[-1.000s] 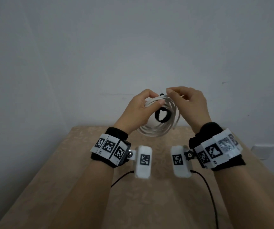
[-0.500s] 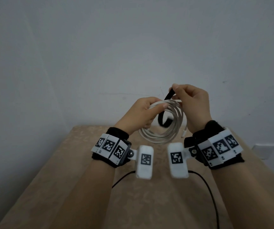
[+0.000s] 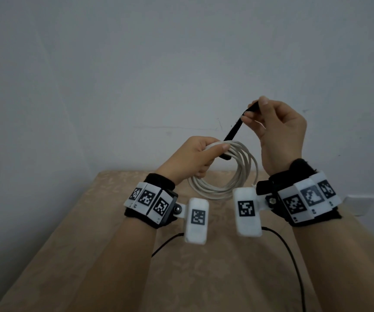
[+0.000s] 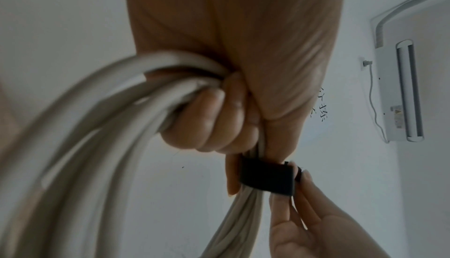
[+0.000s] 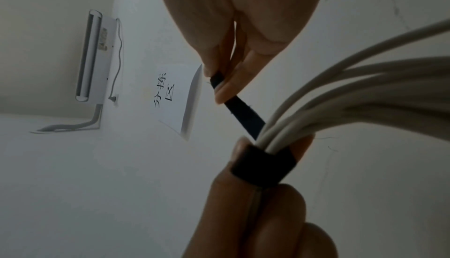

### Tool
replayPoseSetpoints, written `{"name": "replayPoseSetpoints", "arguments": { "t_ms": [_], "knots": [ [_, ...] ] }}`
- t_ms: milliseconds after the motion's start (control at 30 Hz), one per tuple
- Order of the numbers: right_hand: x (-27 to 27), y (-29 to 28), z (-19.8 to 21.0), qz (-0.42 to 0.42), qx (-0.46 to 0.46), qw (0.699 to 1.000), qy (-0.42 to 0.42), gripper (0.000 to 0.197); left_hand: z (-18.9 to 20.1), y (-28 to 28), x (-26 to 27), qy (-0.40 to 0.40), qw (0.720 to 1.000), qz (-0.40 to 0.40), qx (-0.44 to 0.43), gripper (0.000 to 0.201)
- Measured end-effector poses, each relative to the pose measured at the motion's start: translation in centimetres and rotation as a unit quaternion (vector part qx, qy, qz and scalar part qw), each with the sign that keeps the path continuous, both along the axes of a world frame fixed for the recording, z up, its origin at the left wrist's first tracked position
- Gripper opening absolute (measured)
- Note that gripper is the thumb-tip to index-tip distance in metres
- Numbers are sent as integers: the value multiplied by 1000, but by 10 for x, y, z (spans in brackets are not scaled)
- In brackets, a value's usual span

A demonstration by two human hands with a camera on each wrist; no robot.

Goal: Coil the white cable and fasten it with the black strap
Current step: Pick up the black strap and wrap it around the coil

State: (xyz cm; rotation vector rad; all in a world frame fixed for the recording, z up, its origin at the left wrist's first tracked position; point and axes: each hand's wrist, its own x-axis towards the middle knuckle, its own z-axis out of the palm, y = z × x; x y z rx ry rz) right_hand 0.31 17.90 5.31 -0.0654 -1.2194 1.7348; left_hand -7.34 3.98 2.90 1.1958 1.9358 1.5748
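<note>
Our left hand (image 3: 195, 157) is gripping the coiled cable (image 3: 237, 176); our right hand (image 3: 280, 134) is pinching the strap (image 3: 234, 129) looped round it.

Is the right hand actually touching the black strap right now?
Touching. The right wrist view shows the right hand pinching the black strap between thumb and fingertip.

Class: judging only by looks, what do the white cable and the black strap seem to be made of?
White cable: probably a smooth plastic or rubber jacket with a faint sheen, bending in springy loops.
Black strap: likely matte woven fabric, perhaps hook-and-loop; flat, with tiny fibres at its edge, pulled straight by the right hand.
</note>
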Motion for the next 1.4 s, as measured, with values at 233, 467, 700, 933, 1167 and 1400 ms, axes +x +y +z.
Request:
{"name": "replayPoseSetpoints", "arguments": {
  "t_ms": [233, 467, 700, 933, 1167, 1400],
  "knots": [
    [1, 2, -1, 49, 45, 998, -4, 14, -1, -1, -4, 1, 1000, 8, 14, 28],
    [2, 3, -7, 42, 219, 970, -93, 19, 0, -7, -16, -55, 994, 44, 82, 31],
    [4, -1, -12, 90, 284, 947, -117, 12, 3, -7, -18, -113, 987, 67, 91, 34],
    [-1, 5, -17, 30, 345, 915, -208, 52, 3, -9, -17, -113, 987, 77, 89, 33],
    [-1, 4, -16, 49, 319, 935, -147, 50, 4, -8, -12, -95, 992, 47, 62, 34],
    [-5, 4, -20, 93, 228, 944, -218, 34, 8, -9, -6, -55, 998, -6, 22, 22]
  ]
}}
